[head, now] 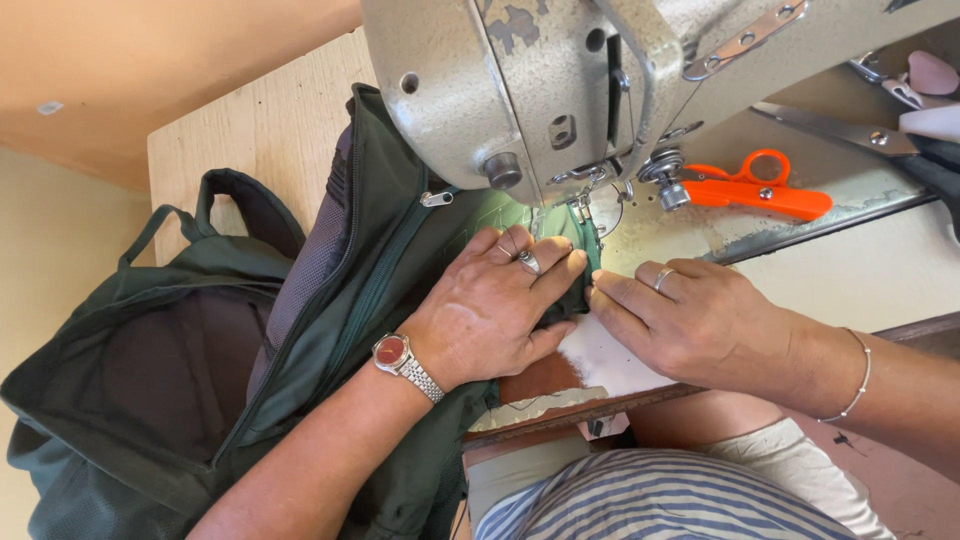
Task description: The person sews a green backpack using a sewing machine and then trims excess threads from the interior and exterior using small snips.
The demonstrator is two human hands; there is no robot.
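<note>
The wooden counter (270,125) carries a worn grey sewing machine (520,80), whose bed holds orange snips (757,190). A dark green backpack (200,340) lies across the counter's left part and hangs over its near edge.
</note>
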